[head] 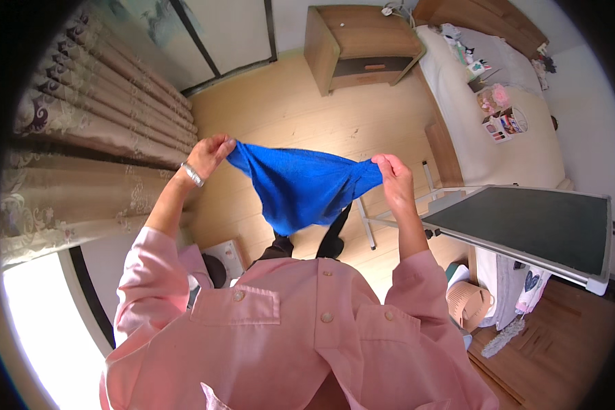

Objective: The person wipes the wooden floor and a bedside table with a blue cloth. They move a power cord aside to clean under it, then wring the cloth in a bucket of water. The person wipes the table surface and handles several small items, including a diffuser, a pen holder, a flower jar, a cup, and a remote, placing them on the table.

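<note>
A blue cloth hangs stretched between my two hands, in front of my body and above the floor. My left hand, with a silvery bracelet or watch band at the wrist, pinches one upper corner of it. The opposite end is gripped by my right hand, where the fabric is bunched. The lower part sags in folds, and its bottom edge hangs over my feet.
A dark board on a white-framed stand is at right, beside a bed holding small items. A wooden nightstand stands ahead. Patterned curtains hang at left. A pinkish basket sits low at right.
</note>
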Demonstrator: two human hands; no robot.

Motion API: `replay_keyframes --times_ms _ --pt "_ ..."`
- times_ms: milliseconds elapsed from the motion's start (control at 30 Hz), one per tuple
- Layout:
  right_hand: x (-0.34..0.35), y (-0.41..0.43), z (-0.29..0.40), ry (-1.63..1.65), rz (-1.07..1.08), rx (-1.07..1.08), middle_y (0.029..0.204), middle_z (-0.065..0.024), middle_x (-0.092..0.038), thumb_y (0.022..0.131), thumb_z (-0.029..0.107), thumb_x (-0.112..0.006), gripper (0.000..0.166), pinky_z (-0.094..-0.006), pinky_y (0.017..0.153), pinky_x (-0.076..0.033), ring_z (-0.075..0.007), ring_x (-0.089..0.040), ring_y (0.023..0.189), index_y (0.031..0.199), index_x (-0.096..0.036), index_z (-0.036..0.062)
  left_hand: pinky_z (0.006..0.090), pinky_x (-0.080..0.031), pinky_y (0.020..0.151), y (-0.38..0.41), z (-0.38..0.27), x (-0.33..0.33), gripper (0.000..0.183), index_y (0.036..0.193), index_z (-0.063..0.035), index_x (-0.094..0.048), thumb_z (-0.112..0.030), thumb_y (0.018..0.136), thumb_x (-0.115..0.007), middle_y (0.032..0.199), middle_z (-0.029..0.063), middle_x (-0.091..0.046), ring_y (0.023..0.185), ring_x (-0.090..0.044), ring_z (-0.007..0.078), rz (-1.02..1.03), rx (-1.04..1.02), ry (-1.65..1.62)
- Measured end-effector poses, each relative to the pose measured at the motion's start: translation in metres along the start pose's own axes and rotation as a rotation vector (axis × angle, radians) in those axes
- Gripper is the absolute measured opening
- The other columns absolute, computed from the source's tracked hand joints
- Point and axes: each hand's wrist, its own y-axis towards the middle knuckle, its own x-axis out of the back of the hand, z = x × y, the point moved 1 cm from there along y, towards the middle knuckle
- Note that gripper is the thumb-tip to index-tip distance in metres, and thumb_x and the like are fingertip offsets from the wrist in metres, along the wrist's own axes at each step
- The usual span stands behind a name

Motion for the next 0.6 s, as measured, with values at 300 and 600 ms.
replay_keyframes --times_ms 300,600 --pt "0.058 -0.081 0.026 -0.063 0.169 -0.089 0.084 -0.0065 -0.062 0.085 0.012 -0.05 0.015 -0.0244 0.068 -0.044 -0.0127 -0.056 0.075 0.092 -0.059 0.0013 0.0232 -0.04 0.057 -0.036 -0.068 0.021 0.015 0.083 -0.0034 -0.056 -0.018 0.086 -0.051 0.074 0.0061 -0.059 0.06 -0.046 0.009 0.21 -0.221 -0.017" --pt "0.051 0.011 -0.058 0.592 -0.842 -0.126 0.094 -0.0064 -0.058 0.086 0.014 -0.051 0.021 -0.0257 0.075 -0.046 -0.0139 -0.056 0.082 0.101 -0.056 -0.0002 0.0362 -0.043 0.085 -0.014 -0.269 -0.086 0.035 0.111 -0.002 -0.052 -0.011 0.079 -0.062 0.112 0.0138 -0.054 0.099 -0.053 0.0289 0.975 -0.916 -0.45"
